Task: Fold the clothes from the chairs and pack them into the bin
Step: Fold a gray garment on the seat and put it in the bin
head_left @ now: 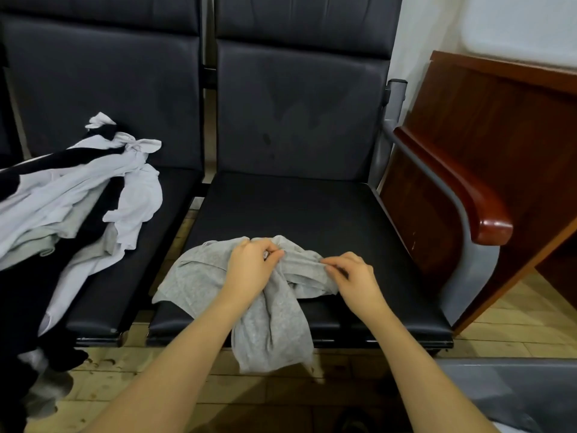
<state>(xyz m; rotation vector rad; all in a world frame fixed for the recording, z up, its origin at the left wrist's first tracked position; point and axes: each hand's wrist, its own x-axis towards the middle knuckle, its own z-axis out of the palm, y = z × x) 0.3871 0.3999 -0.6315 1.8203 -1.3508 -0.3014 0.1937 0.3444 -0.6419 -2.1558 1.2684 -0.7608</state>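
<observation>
Setting: black padded chairs in a row against a pale wall, yellowish tiled floor beneath.
Right chair (312,214): dark seat, mostly bare — it carries the grey garment at its front edge.
Left chair (131,276): next seat over, half buried under clothes.
Wooden desk (487,145): reddish-brown panel to the right of the chairs, beside the grey metal armrest with its rounded wooden cap.
Clothes pile (78,195): white, black and grey pieces tangled together, spilling off the left chair toward the floor.
Bin (512,398): grey, only a corner showing at lower right.
Grey garment (268,307): crumpled on the right chair's front edge, one part hanging over toward the floor.
Left hand (249,264): fingers curled, pinching a bunched fold near the garment's top.
Right hand (352,273): fingers bent — thumb and fingertips nipping the fabric's edge just beside the left hand.
</observation>
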